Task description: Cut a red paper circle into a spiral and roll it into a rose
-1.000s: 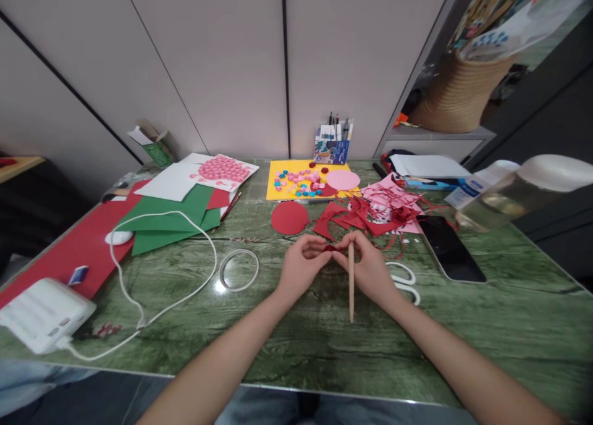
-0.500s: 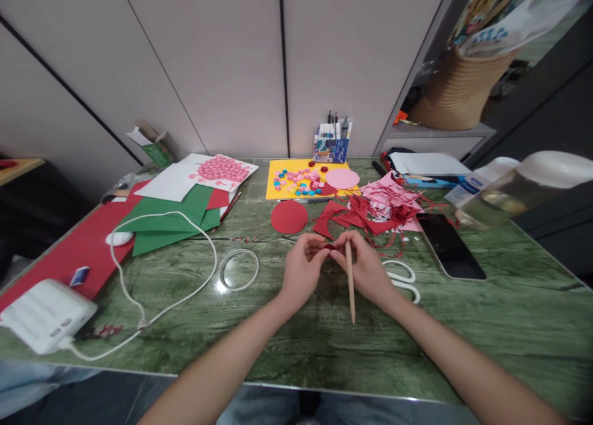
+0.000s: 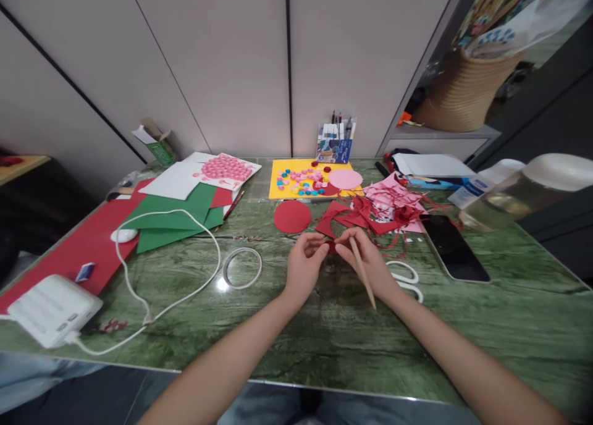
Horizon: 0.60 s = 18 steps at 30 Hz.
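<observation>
Close together above the green tabletop, my two hands meet around a small dark red paper piece (image 3: 331, 246). The fingertips of my left hand (image 3: 302, 265) pinch its left side. My right hand (image 3: 370, 267) is closed with a thin wooden stick (image 3: 363, 273) lodged between its fingers, the lower end slanting toward my wrist. Its thumb and fingertips also reach the red piece, though the fingers partly hide it. Just beyond the hands are a red paper disc (image 3: 292, 217) and red paper offcuts (image 3: 331, 218). White-handled scissors (image 3: 407, 275) lie beside my right wrist.
At the back, a yellow sheet (image 3: 274, 193) carries small coloured paper rolls and a pink disc (image 3: 345, 179). A phone (image 3: 454, 246) and a clear jug (image 3: 500, 202) stand to the right. Leftward are a tape ring (image 3: 242, 284), green sheets (image 3: 176, 227), a white cable and a white charger (image 3: 53, 307).
The wooden stick has swung from nearly upright to slanting down to the right. The fingertips have spread slightly apart, so more of the red piece shows. The view has shifted a little.
</observation>
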Tool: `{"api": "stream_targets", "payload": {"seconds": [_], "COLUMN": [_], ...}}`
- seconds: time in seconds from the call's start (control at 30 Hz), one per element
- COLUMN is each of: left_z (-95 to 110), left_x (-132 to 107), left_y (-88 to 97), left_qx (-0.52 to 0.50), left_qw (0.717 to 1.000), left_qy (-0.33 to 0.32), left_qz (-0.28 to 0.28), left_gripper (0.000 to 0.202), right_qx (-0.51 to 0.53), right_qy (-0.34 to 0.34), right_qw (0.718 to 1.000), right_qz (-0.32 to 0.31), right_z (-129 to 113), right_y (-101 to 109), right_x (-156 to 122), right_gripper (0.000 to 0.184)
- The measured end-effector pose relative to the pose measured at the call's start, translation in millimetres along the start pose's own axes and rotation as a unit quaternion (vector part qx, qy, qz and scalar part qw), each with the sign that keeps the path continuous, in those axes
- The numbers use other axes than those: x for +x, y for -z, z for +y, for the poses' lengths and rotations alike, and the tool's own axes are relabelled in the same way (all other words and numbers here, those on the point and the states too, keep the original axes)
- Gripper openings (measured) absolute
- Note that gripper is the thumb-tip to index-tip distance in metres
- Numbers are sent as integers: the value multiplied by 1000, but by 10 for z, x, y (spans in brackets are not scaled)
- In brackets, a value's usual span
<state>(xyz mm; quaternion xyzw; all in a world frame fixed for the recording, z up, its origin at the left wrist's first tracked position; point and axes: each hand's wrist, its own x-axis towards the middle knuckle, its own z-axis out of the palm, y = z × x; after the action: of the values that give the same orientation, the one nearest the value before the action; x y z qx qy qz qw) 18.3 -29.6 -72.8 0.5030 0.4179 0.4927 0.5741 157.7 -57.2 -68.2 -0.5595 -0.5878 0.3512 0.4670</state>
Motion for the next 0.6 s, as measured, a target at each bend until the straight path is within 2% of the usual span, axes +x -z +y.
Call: {"api": "stream_targets", "payload": {"seconds": [0.13, 0.43, 0.6], "left_z": [-20, 8, -1], "left_x": [-8, 4, 17], "left_y": [-3, 3, 11], "left_qx": [-12, -9, 5], "left_qw": [1000, 998, 998], "left_qy": [9, 38, 43], "left_qz": [-2, -57, -42], "left_gripper": [15, 21, 24], "right_qx": [-14, -45, -65], "right_qy": [-5, 3, 9], "right_qw": [1000, 998, 998], "right_qz": [11, 33, 22], "right_z": [7, 41, -7], "right_y": [-17, 20, 39], "right_x": [-4, -10, -18], "right_gripper": [23, 14, 12]}}
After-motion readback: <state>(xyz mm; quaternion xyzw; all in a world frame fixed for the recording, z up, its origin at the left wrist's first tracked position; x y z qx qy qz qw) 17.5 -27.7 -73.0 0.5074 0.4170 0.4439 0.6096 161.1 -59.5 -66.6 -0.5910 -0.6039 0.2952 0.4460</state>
